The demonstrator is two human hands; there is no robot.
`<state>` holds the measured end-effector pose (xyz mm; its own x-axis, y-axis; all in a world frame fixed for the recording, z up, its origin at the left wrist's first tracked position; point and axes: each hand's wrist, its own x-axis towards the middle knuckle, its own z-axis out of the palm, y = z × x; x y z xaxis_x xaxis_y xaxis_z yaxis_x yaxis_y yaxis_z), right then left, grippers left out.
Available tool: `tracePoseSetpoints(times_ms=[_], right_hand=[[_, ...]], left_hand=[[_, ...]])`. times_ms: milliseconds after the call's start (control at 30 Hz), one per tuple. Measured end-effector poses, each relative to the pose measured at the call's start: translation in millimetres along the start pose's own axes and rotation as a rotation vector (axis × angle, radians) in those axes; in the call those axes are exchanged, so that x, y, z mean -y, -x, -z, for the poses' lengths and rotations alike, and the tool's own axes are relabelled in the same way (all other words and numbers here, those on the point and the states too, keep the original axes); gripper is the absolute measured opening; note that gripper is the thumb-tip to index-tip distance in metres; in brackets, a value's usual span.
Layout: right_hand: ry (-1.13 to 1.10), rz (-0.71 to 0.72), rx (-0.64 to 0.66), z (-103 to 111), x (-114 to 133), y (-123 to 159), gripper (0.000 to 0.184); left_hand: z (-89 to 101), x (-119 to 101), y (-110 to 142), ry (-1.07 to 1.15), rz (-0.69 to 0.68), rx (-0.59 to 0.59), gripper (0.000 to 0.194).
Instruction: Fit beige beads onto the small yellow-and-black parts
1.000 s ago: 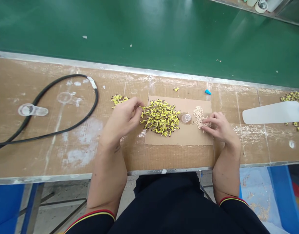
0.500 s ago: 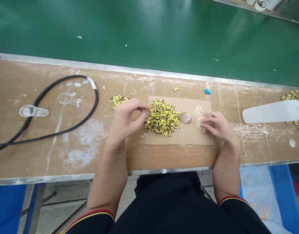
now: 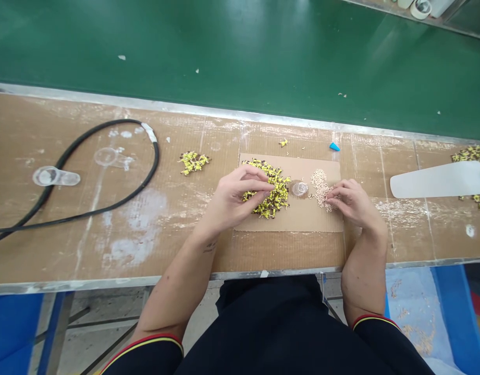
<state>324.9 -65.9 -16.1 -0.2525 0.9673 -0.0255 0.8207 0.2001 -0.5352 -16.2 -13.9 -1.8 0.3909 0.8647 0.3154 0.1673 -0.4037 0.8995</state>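
Left fingers have moved in over the heap of yellow-and-brown pieces, pinched together, though whether they grip a piece cannot be told. Right fingers lie loosely on the beige granules. A clear plastic cap sits between both heaps, on a cardboard sheet on the bench.

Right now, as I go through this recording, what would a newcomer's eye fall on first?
The heap of small yellow-and-black pieces catches the eye first, on a flat brown cardboard sheet mid-frame, with the left hand over it. To its right, the right hand touches a smaller heap of pale beige pieces. A broad green surface fills the top of the view.
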Motion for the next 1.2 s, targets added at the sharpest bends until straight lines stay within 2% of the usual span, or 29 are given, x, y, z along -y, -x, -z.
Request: tracePoseSetpoints(times_ms=[100,200,367,533,700,833,933,1100,1200], right_hand=[[-0.013,0.027,0.051,-0.7,0.0,-1.4,0.019],[-0.013,0.030,0.092,-0.6,2.3,-3.2,0.022],[-0.063,0.036,0.039,3.3,5.6,-2.4,0.022],[-0.011,0.069,0.055,-1.5,3.6,-3.7,0.017],[0.025,0.115,0.100,-3.6,1.9,-4.0,0.021],[0.023,0.164,-0.016,1.4,-3.4,-1.5,0.023],[0.052,0.224,-0.046,5.1,-8.5,-1.9,0.024],[0.092,0.199,-0.123,7.5,-10.8,-2.2,0.027],[0.080,0.154,-0.204,7.0,-14.1,-1.2,0.037]], left_hand=[[-6.5,-1.7,1.3,0.025,-0.052,0.031,0.015],[-14.8,-1.7,4.0,0.034,-0.032,0.023,0.013],[-26.8,0.4,9.5,0.119,0.072,-0.006,0.021],[-33.4,0.4,11.1,0.157,0.034,0.012,0.026],[-41.7,2.5,11.1,0.043,-0.083,-0.007,0.023],[-48.8,5.9,11.7,-0.104,-0.305,0.002,0.021],[-50.4,8.0,12.2,-0.247,-0.446,0.050,0.022],[-52.7,8.6,12.9,-0.401,-0.469,0.156,0.031],[-54.4,8.8,12.0,-0.485,-0.512,0.192,0.036]])
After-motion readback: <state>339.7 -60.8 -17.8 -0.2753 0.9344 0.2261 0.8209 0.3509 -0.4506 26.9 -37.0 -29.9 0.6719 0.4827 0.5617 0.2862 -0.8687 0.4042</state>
